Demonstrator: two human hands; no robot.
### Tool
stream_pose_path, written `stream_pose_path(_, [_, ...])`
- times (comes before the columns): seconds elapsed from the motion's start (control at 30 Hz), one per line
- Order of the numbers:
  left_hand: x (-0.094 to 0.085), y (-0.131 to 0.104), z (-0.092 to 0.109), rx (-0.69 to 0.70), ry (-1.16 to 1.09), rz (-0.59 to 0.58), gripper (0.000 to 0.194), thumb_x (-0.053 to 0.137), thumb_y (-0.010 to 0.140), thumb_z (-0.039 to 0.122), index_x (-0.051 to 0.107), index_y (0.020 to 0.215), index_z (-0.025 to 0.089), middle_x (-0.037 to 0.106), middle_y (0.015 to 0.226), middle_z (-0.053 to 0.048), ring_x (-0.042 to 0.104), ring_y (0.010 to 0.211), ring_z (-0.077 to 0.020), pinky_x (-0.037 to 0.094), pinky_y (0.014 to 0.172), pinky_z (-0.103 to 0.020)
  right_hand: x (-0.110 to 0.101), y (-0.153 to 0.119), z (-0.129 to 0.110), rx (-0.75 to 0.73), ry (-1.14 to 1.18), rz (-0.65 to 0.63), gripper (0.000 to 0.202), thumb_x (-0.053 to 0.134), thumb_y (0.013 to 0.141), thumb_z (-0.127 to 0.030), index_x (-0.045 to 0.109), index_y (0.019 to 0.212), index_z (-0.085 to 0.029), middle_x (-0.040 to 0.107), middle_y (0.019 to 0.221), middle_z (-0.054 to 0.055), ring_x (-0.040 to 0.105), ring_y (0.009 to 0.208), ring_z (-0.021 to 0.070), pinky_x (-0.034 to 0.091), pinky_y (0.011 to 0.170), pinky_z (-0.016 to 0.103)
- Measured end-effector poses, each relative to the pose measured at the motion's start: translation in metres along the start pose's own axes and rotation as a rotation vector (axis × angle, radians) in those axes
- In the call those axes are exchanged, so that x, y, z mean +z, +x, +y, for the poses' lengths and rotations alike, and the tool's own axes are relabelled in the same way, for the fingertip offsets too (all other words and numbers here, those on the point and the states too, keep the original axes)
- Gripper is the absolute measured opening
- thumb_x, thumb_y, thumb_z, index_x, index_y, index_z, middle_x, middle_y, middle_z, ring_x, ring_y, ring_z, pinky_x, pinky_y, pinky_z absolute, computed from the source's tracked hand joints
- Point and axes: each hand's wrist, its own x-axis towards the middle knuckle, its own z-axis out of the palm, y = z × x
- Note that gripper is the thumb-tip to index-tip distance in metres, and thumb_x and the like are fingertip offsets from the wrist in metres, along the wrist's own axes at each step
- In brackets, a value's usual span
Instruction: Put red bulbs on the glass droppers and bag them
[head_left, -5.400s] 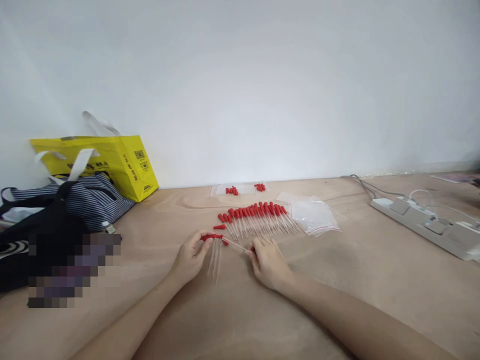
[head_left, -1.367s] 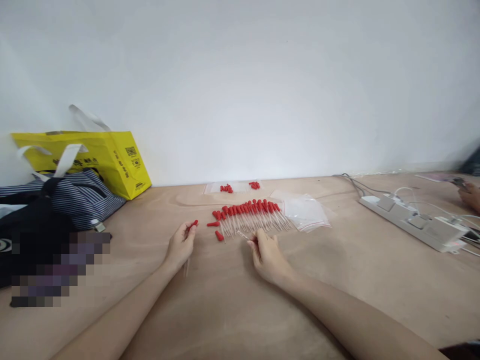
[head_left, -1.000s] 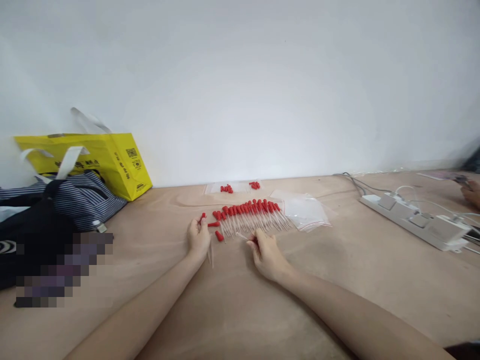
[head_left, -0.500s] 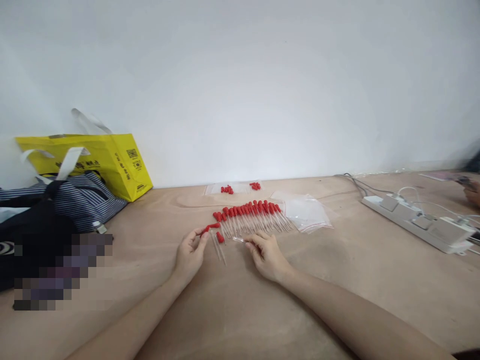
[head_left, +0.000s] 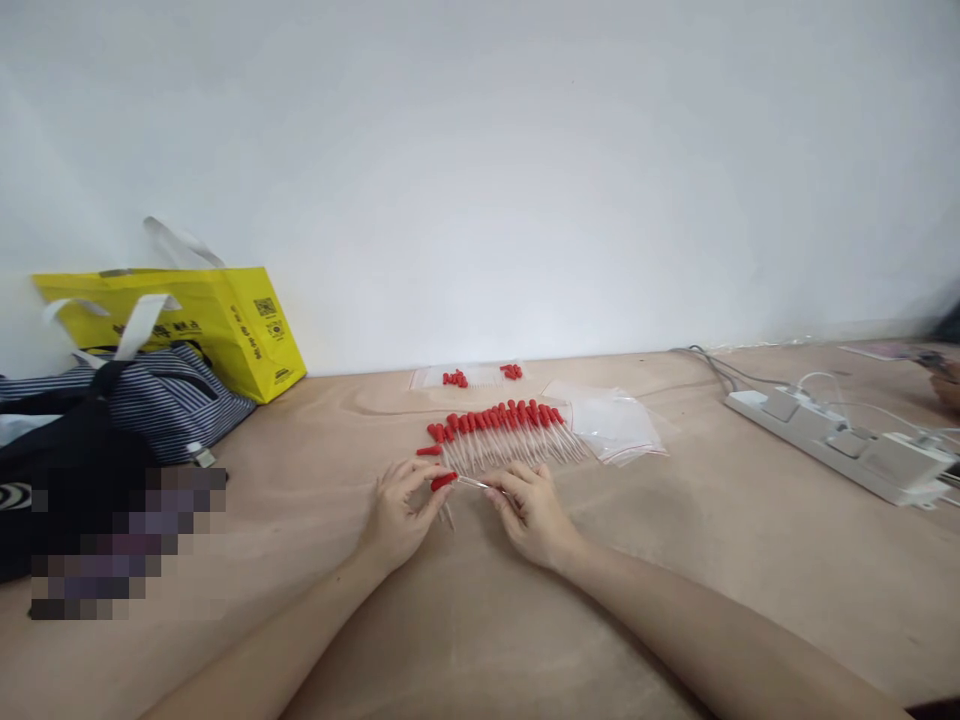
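Between thumb and fingers, my left hand (head_left: 401,510) pinches a red rubber dropper bulb (head_left: 443,481). Opposite it, my right hand (head_left: 534,512) grips a clear dropper tube (head_left: 471,482), whose end meets the open end of the bulb or lies right at it; I cannot tell how far in it sits. Just beyond both hands lies a row of droppers with red bulbs (head_left: 495,416), their clear stems pointing toward me. One loose red bulb (head_left: 429,451) rests at the row's left end. Loose clear tubes (head_left: 448,517) lie partly hidden under my left hand.
Behind the row are a clear plastic bag (head_left: 615,425) and another bag with more red bulbs (head_left: 454,379). A white power strip (head_left: 832,445) with plugs and cables lies on the right. A yellow bag (head_left: 259,335) and a striped bag (head_left: 187,400) stand on the left.
My left hand has moved right, toward my right hand, and now holds a red bulb against the tube's end. A loose red bulb stays behind by the row.
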Motion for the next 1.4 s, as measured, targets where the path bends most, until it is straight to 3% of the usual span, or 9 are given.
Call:
stream_pose_path(0.17, [-0.001, -0.001, 0.003, 0.040, 0.033, -0.036, 0.016, 0.051, 0.078, 0.031, 0.062, 0.087, 0.024, 0.061, 0.080, -0.002, 0.054, 0.084, -0.0198, 0.039, 0.077, -0.033, -0.002, 0.001, -0.003, 0.028, 0.024, -0.022, 0.023, 0.038, 0.086, -0.020, 0.058, 0.096, -0.022, 0.060, 0.083, 0.003, 0.052, 0.074, 0.0124, 0.026, 0.068, 0.027])
stream_pose_path(0.5, [0.001, -0.002, 0.006, 0.067, 0.019, 0.008, 0.018, 0.045, 0.082, 0.031, 0.060, 0.079, 0.021, 0.065, 0.077, -0.002, 0.057, 0.080, -0.0184, 0.037, 0.077, -0.032, 0.001, -0.003, -0.008, 0.004, 0.023, -0.065, 0.023, 0.037, 0.086, -0.020, 0.060, 0.091, -0.022, 0.061, 0.078, 0.001, 0.052, 0.072, 0.0119, 0.025, 0.068, 0.027])
stream_pose_path(0.63, [0.002, -0.004, 0.009, 0.051, 0.044, 0.002, 0.022, 0.042, 0.083, 0.033, 0.059, 0.074, 0.021, 0.065, 0.071, -0.001, 0.057, 0.075, -0.0177, 0.033, 0.077, -0.032, 0.002, -0.004, -0.009, -0.052, 0.006, -0.075, 0.024, 0.037, 0.086, -0.018, 0.060, 0.090, -0.021, 0.060, 0.074, 0.000, 0.051, 0.069, 0.0112, 0.024, 0.067, 0.027])
stream_pose_path(1.07, [0.000, -0.010, 0.011, 0.215, 0.083, -0.075, 0.015, 0.041, 0.084, 0.021, 0.056, 0.080, 0.020, 0.063, 0.074, 0.000, 0.057, 0.074, -0.0144, 0.023, 0.086, -0.035, -0.006, 0.000, 0.003, -0.296, -0.196, -0.051, 0.021, 0.043, 0.075, -0.010, 0.060, 0.083, -0.019, 0.057, 0.068, -0.001, 0.037, 0.054, 0.0089, 0.016, 0.061, 0.029])
stream_pose_path(1.4, [-0.002, -0.012, 0.019, 0.203, 0.035, -0.111, 0.014, 0.043, 0.083, 0.020, 0.057, 0.080, 0.021, 0.064, 0.073, 0.002, 0.059, 0.073, -0.0138, 0.022, 0.088, -0.036, -0.001, -0.002, 0.001, -0.312, -0.187, -0.044, 0.025, 0.041, 0.072, -0.007, 0.061, 0.083, -0.017, 0.055, 0.066, 0.000, 0.036, 0.054, 0.0096, 0.016, 0.060, 0.029])
